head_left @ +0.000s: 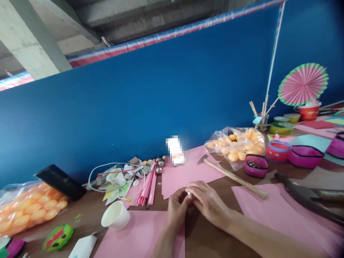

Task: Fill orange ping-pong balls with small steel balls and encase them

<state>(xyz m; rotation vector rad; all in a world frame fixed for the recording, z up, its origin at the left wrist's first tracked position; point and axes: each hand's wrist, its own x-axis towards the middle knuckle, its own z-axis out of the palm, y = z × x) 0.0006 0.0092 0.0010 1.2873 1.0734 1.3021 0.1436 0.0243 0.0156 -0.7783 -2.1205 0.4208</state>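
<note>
My left hand (177, 208) and my right hand (208, 202) meet at the fingertips over the brown table (88, 211). Both are closed in a pinch around a tiny white thing (189, 194) that I cannot make out. They hover beside the near edge of a pink paper sheet (185, 172). Another pink sheet (137, 236) lies under my left forearm. A third pink sheet (282, 211) lies to the right of my right arm.
A white cup (116, 215) lies tipped to the left. A hammer (232, 177) lies across the table. Bags of orange balls (238, 145) (29, 206), pink pouches (256, 166), shears (309, 197), a paper fan (302, 84) and a blue wall (161, 100) surround the spot.
</note>
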